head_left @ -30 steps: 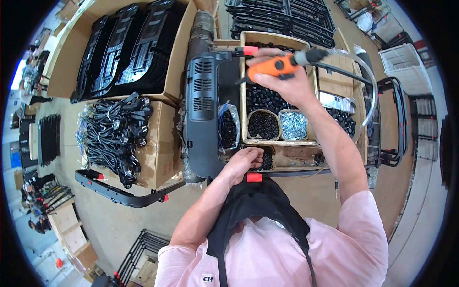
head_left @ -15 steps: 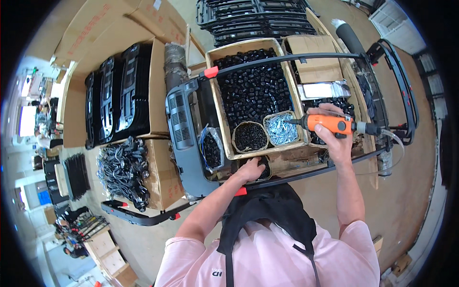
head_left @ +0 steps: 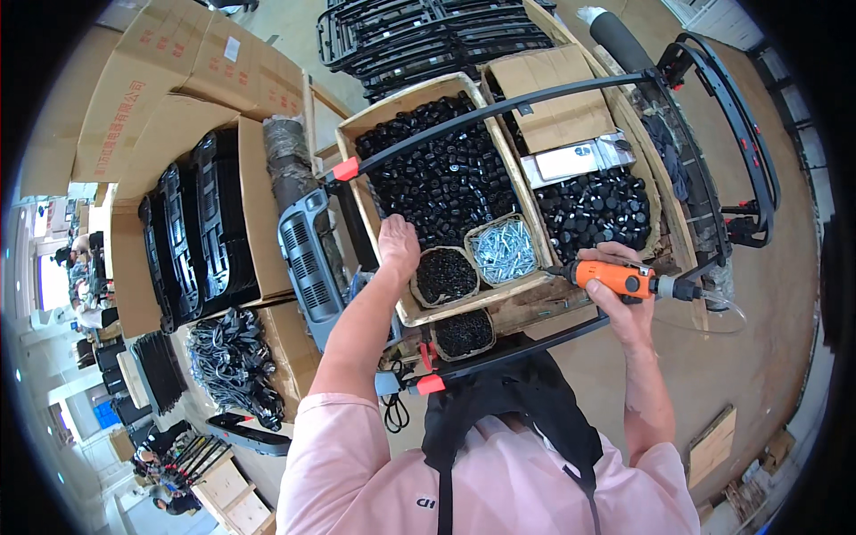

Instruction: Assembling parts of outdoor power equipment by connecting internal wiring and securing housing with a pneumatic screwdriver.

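Note:
My right hand [head_left: 617,294] is wrapped around an orange air screwdriver [head_left: 608,277], held roughly level, its dark tip pointing left near the corner of a wooden box [head_left: 526,287]. My left hand [head_left: 399,243] is at the left inner side of that box, over the small black plastic parts [head_left: 437,169] heaped in it. Its fingers look curled together, and their tips are hidden. Beside it, inside the box, are a small basket of tiny black pieces [head_left: 445,275] and a basket of silver screws [head_left: 504,251].
A black frame with a dark bar [head_left: 499,105] and a grey vented panel [head_left: 308,259] surrounds the boxes. Black round caps [head_left: 593,214] fill another bin. Cardboard boxes hold black panels [head_left: 214,214] on the left, with bundled cables [head_left: 234,361] below. A clear hose [head_left: 727,321] trails from the screwdriver.
My left hand has moved from the small front bin to the large box's left side. The screwdriver tip has shifted off the screws to the box corner. The whole view has turned a little.

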`<state>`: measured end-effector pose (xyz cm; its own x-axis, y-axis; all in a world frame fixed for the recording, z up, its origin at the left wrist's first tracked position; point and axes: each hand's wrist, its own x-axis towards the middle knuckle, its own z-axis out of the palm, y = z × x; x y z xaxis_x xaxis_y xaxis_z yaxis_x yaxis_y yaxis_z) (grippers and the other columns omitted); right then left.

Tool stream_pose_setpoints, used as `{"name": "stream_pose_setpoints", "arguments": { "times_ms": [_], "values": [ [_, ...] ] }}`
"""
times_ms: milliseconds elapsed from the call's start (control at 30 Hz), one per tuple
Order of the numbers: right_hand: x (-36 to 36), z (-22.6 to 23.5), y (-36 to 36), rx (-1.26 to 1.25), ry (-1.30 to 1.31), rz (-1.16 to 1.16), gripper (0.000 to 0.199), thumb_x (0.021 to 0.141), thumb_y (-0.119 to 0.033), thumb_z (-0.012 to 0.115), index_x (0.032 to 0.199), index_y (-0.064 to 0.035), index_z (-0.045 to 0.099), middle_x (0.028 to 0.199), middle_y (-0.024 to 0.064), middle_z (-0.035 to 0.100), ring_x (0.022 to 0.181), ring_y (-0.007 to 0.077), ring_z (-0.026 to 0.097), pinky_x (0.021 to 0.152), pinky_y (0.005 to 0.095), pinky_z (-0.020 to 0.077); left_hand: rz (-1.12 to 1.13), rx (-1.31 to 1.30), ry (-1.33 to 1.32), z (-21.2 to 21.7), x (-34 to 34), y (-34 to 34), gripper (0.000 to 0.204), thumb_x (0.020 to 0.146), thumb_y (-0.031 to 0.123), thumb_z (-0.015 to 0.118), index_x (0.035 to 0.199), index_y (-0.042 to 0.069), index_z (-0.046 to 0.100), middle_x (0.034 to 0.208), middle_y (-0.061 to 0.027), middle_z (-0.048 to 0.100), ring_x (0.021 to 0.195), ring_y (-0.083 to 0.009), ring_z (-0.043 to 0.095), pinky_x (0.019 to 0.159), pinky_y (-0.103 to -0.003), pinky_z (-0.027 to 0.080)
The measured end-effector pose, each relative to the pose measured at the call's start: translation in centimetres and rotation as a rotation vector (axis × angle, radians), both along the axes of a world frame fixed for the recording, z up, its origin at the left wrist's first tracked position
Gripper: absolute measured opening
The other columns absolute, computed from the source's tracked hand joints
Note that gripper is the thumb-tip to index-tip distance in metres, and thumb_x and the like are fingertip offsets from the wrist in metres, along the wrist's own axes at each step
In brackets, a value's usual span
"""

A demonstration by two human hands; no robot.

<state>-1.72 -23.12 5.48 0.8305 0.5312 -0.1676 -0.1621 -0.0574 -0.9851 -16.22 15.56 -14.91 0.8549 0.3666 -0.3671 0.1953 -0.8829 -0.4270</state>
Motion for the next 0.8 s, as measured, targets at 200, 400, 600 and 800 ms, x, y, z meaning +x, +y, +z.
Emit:
{"name": "stream_pose_setpoints", "arguments": {
  "times_ms": [200,400,600,800],
  "values": [
    [0.0,-2.0,1.5,-0.002,0.048,0.010,0.058,0.086,-0.011,0.081,0.138,0.0005,0.056,0.128,0.0178,0.071,0.115,0.0229,0.069,0.103,0.0387,0.0558,0.001,-0.070,0.169,-1.6,0.9,-0.3,0.031,0.104,0.020,0.051,0.125,0.010,0.071,0.128,-0.0094,0.066,0.123,-0.0255,0.060,0.101,-0.038,0.046],
    [0.3,-5.3,6.5,0.033,0.076,0.143,0.057,0.088,-0.012,0.081,0.138,-0.0012,0.056,0.127,0.0145,0.071,0.121,0.0207,0.066,0.107,0.0358,0.0529,-0.031,-0.059,0.170,-1.7,0.5,-0.5,0.030,0.104,0.020,0.053,0.124,0.010,0.072,0.127,-0.0096,0.065,0.120,-0.0259,0.060,0.097,-0.037,0.047],
    [2.1,-10.3,12.7,0.034,-0.031,0.206,0.054,0.087,-0.014,0.083,0.135,-0.0016,0.061,0.124,0.0128,0.072,0.115,0.0187,0.068,0.103,0.0346,0.0546,-0.103,-0.026,0.101,0.0,0.2,-1.0,0.028,0.101,0.020,0.055,0.118,0.011,0.076,0.123,-0.0084,0.064,0.117,-0.0254,0.059,0.096,-0.038,0.045],
    [3.5,-15.3,19.5,-0.120,-0.116,0.200,0.052,0.088,-0.015,0.084,0.134,-0.0037,0.062,0.119,0.0083,0.072,0.108,0.0168,0.068,0.103,0.0335,0.0525,0.076,-0.065,0.063,-0.4,-0.3,0.1,0.026,0.099,0.016,0.057,0.114,0.009,0.077,0.119,-0.0089,0.063,0.118,-0.0268,0.058,0.095,-0.039,0.047]
  ]
}}
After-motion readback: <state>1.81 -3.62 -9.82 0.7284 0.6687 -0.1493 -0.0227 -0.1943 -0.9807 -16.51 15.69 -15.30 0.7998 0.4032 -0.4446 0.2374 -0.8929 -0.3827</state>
